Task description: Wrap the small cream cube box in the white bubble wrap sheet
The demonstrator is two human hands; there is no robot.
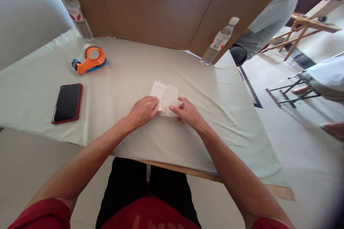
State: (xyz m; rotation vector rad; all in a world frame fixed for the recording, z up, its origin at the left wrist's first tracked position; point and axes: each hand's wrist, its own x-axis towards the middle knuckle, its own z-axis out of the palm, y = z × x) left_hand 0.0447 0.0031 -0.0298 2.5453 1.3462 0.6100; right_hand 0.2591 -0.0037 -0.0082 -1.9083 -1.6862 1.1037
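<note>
A thin white sheet of paper, perhaps a tissue (170, 94), lies creased on the cloth-covered table in front of me. My left hand (146, 109) is closed at its left edge, fingers curled and pinching the sheet. Beside those fingertips is a small pale yellowish patch (160, 107), too small to name. At the right edge is my right hand (186, 111), its thumb over the paper and its other fingers curled around the side. The undersides of both hands are hidden.
An orange tape dispenser (92, 61) and a red-cased phone (67, 103) lie to the left. Two water bottles (76, 16) (219, 43) stand against an upright cardboard panel (156, 7). Beyond the panel on the right, a person in grey (271, 18) sits near a wooden stool (303, 28).
</note>
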